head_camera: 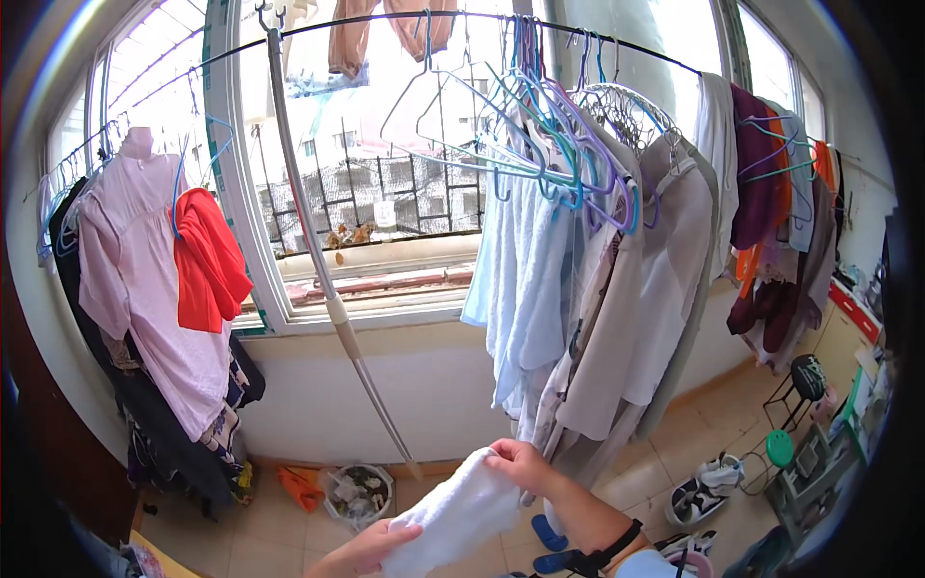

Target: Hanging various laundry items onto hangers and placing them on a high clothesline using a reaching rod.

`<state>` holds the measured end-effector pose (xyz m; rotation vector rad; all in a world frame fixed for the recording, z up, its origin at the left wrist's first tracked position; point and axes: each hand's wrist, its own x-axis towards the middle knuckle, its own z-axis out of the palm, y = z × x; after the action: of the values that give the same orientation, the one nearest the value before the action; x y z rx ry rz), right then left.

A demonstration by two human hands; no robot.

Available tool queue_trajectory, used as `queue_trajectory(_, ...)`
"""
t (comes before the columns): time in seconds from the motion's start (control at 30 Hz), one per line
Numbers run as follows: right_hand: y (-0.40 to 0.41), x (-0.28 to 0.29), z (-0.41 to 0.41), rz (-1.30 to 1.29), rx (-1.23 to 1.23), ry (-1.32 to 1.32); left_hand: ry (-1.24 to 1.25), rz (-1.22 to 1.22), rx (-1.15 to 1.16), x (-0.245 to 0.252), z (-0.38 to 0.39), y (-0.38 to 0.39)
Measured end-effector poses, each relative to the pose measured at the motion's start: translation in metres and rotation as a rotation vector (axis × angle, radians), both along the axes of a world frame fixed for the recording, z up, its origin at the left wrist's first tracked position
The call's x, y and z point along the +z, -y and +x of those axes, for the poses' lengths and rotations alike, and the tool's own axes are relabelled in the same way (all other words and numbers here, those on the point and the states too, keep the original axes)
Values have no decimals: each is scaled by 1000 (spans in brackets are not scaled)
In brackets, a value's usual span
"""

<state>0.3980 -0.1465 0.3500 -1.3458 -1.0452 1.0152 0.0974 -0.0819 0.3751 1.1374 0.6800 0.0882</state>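
A white terry cloth (455, 514) is stretched between my two hands, low in the middle of the head view. My left hand (372, 547) pinches its lower left edge between thumb and fingers. My right hand (522, 466) grips its upper right corner. Above my right hand, light blue and white towels (531, 267) hang from the rod, with beige and grey garments (603, 339) beside them. Several coloured plastic hangers (520, 170) hang at the same part of the rod, in front of the window.
A metal pole (307, 217) slants down from the rod to the floor. Pink and red garments (213, 264) hang at the left, more clothes (759, 173) at the right. On the floor are a basin (359, 495), blue slippers (551, 535) and a shoe-filled basket (704, 491).
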Motion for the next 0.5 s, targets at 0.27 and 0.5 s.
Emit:
queue_trajectory(0.27,48,238,-69,831,-434,1366,179,-24,227,-35,-17,-32)
queue_trajectory(0.5,-13,402,-54,888,-1147,1995,60,-92,247,-43,-41,-52)
